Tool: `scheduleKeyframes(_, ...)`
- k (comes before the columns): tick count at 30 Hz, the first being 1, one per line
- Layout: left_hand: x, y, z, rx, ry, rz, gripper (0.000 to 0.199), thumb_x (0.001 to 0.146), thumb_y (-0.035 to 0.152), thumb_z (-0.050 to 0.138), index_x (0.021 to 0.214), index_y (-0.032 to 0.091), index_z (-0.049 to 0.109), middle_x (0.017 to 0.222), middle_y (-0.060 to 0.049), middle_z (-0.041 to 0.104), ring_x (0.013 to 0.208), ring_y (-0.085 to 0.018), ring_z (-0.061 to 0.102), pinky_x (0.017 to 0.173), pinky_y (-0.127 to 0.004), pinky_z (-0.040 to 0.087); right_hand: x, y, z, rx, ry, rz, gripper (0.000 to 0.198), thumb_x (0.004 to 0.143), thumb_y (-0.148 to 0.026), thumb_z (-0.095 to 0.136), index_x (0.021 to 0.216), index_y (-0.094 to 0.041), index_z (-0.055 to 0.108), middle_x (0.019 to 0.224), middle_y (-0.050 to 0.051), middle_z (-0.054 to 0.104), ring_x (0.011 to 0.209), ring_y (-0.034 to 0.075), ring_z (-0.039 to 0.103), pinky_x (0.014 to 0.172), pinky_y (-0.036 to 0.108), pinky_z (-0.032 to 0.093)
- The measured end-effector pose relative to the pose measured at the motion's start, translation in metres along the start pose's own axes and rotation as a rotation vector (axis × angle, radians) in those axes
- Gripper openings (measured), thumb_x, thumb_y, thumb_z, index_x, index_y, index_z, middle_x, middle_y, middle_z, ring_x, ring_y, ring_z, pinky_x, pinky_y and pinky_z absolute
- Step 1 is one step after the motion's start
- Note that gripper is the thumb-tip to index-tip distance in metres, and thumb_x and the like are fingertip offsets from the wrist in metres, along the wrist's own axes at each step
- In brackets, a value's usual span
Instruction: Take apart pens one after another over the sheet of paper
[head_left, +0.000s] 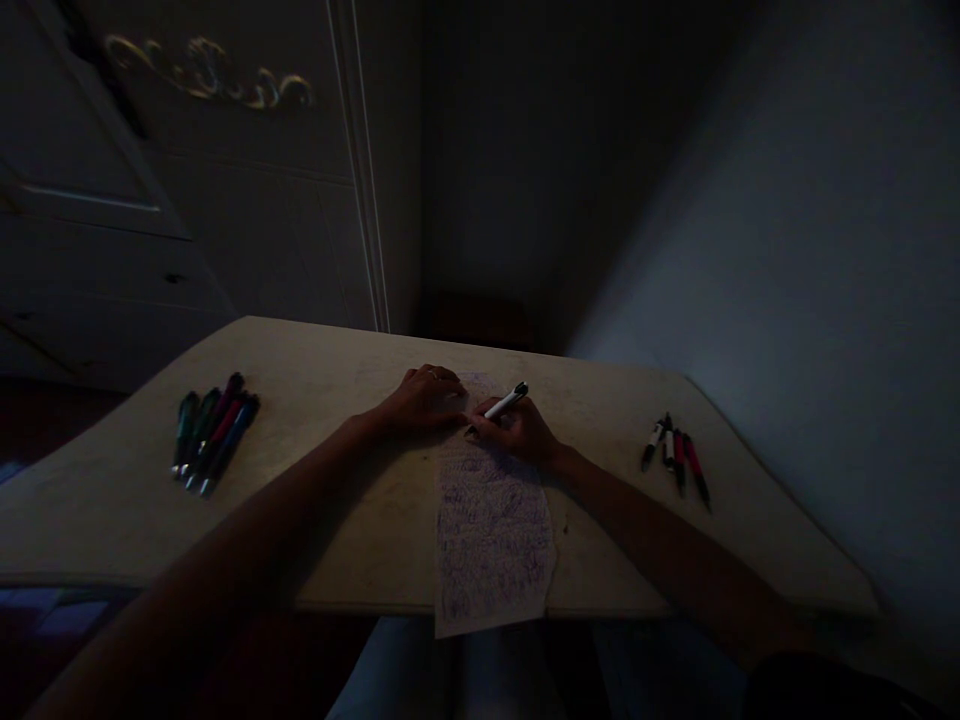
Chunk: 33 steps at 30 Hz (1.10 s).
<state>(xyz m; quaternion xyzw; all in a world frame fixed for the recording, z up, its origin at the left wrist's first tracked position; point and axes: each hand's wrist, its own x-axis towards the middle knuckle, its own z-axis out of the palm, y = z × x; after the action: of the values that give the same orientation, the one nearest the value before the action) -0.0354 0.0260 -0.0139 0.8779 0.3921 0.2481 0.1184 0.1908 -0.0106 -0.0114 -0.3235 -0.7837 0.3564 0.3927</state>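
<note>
A sheet of paper (491, 540) covered in dense purple scribbled writing lies on the table, its near end hanging over the front edge. My right hand (525, 432) grips a white pen (504, 402) with a black end, its tip down at the upper part of the sheet. Beside it, my left hand (427, 400) rests on the table and the paper's left edge, fingers stretched out toward the sheet, a ring on one finger. Nothing shows in the left hand. The far end of the paper is partly hidden between my hands.
Several coloured pens (214, 432) lie in a group on the table's left side. Several more pens (679, 455), black, white and red, lie at the right. The pale table (360, 550) stands near a white wall (810, 250) and a cabinet (285, 230). The light is dim.
</note>
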Motion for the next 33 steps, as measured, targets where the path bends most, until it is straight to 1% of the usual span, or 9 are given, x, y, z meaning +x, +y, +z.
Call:
scheduleKeyframes(6,0.0001,0.0011,-0.0005,-0.001,0.0,-0.009,0.036,0.078,0.044,0.068,0.111,0.028,0.071,0.119,-0.009,0.067,0.115,-0.03,0.057,0.102,-0.047,0.038,-0.0008,0.002,0.0018,-0.051,-0.013,-0.018,0.021,0.084,-0.037,0.064,0.083,-0.017,0.07,0.071,0.001,0.068,0.059,0.012,0.058,0.055,0.024,0.046)
scheduleKeyframes(12,0.0003,0.0009,-0.0006,-0.019,0.007,-0.008,0.036,0.077,0.043,0.07,0.109,0.027,0.072,0.118,-0.009,0.068,0.114,-0.03,0.057,0.101,-0.049,0.038,-0.0009,0.004,0.0014,-0.11,-0.041,-0.062,0.02,0.086,-0.035,0.062,0.085,-0.018,0.071,0.074,0.002,0.07,0.06,0.013,0.06,0.056,0.024,0.047)
scheduleKeyframes(17,0.0005,0.0,-0.0003,-0.009,-0.008,-0.012,0.038,0.079,0.046,0.067,0.111,0.028,0.072,0.119,-0.008,0.067,0.115,-0.029,0.057,0.103,-0.047,0.036,-0.001,0.0039,0.0015,-0.193,-0.041,-0.116,0.019,0.087,-0.034,0.062,0.084,-0.018,0.071,0.075,0.003,0.07,0.063,0.014,0.062,0.062,0.026,0.049)
scheduleKeyframes(21,0.0013,0.0022,-0.0021,-0.001,-0.017,-0.015,0.038,0.078,0.046,0.069,0.111,0.026,0.072,0.118,-0.009,0.068,0.115,-0.03,0.057,0.102,-0.047,0.037,-0.0009,0.0021,0.0014,-0.219,-0.024,-0.115,0.02,0.087,-0.035,0.06,0.085,-0.018,0.071,0.075,0.003,0.07,0.065,0.015,0.064,0.064,0.026,0.05)
scheduleKeyframes(29,0.0007,0.0015,-0.0017,-0.015,-0.015,-0.012,0.035,0.078,0.042,0.069,0.11,0.028,0.072,0.118,-0.008,0.068,0.114,-0.029,0.057,0.101,-0.049,0.037,-0.0013,0.0013,-0.0004,-0.159,-0.008,-0.059,0.02,0.085,-0.035,0.061,0.081,-0.018,0.069,0.071,0.002,0.07,0.062,0.015,0.062,0.061,0.027,0.05)
scheduleKeyframes(33,0.0001,0.0023,-0.0012,-0.025,-0.006,-0.016,0.036,0.079,0.045,0.069,0.11,0.028,0.072,0.119,-0.008,0.067,0.115,-0.029,0.056,0.101,-0.049,0.037,-0.001,0.0003,-0.0011,-0.116,0.056,-0.06,0.02,0.086,-0.035,0.06,0.079,-0.018,0.068,0.071,0.002,0.069,0.064,0.015,0.061,0.062,0.027,0.05)
